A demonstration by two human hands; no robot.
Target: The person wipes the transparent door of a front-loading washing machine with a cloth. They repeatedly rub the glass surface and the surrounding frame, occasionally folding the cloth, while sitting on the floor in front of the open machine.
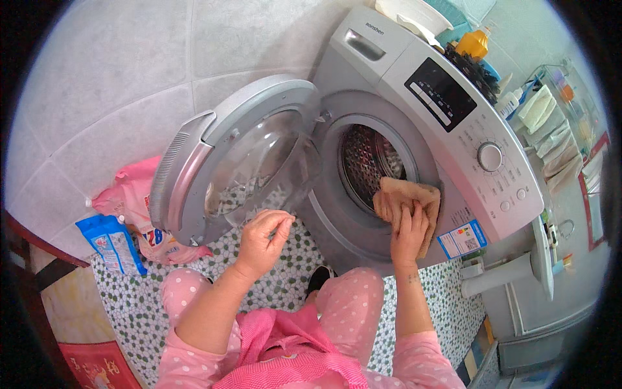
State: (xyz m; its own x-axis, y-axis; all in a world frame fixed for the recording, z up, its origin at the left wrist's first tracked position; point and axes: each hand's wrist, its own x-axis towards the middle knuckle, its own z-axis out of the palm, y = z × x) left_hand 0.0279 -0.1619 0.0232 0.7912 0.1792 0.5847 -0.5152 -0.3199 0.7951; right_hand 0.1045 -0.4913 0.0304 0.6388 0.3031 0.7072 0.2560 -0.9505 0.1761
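Note:
My right hand (pixel 409 238) holds a light-brown cloth (pixel 430 199) against the lower right of the round door opening of a silver front-loading washing machine (pixel 350 253). One edge of the cloth reaches over the rim towards the perforated metal drum (pixel 362 155). The machine's door (pixel 187 180) is swung wide to the left, its clear glass bowl (pixel 272 170) facing me. In front of that glass and apart from the cloth, my left hand (pixel 262 243) is raised with its fingers curled in and thumb against them. Nothing shows in it.
Pink detergent bags (pixel 131 194) and a blue packet (pixel 112 245) lie by the wall, left of the door. A yellow bottle (pixel 474 44) and a white basin (pixel 418 14) are on the machine. At right are a washbasin (pixel 539 257) and hanging cloths (pixel 551 131).

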